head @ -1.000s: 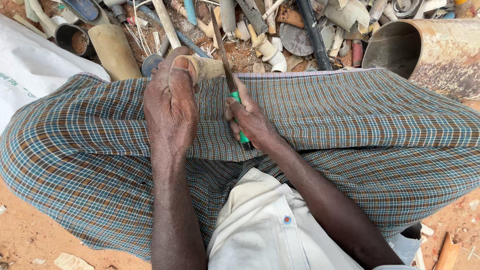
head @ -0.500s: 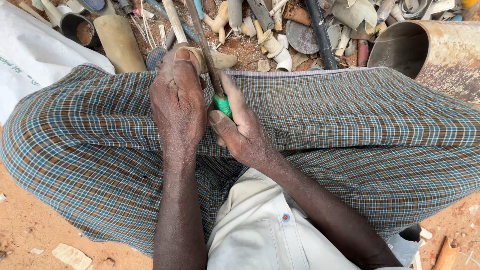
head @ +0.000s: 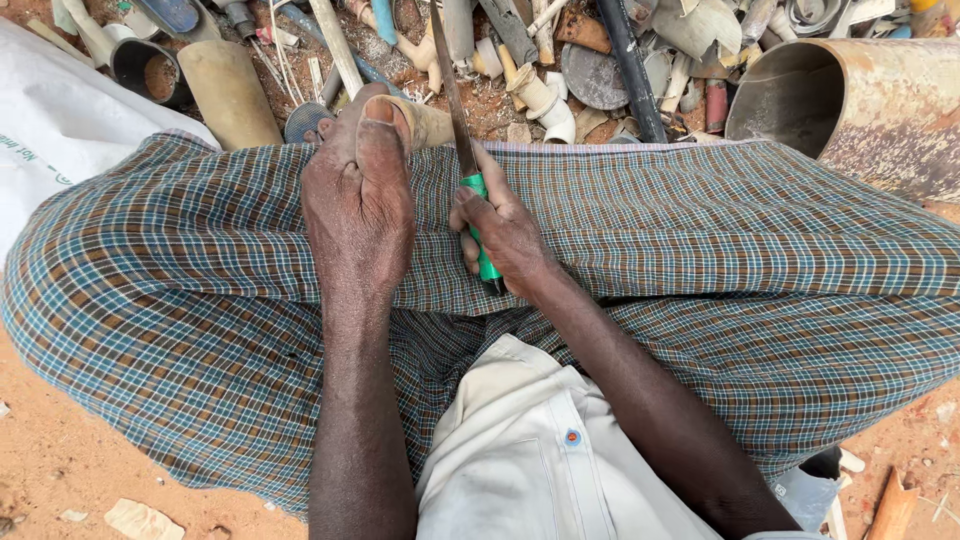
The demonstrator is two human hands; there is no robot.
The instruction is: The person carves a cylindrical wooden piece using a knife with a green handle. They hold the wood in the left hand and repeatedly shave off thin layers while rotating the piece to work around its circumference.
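My left hand [head: 358, 205] is closed over a pale tan piece of wood [head: 432, 122] that rests on my checked cloth-covered lap, only the piece's far end showing past my fingers. My right hand [head: 505, 235] grips the green handle [head: 481, 228] of a long narrow metal file or blade [head: 450, 75]. The blade points away from me and lies along the right side of the wooden piece, touching or almost touching it.
Beyond my knees lies a heap of scrap: pipes, cut wood pieces, a round metal disc [head: 594, 76], a dark cup [head: 145, 70]. A large rusty metal drum [head: 850, 105] lies at the right. A white sack [head: 60, 130] is at the left. Sandy ground surrounds me.
My right hand has slid the blade back and forth along the wood: forward half a second ago, now drawn slightly back and to the right. My left hand stays clamped on the piece.
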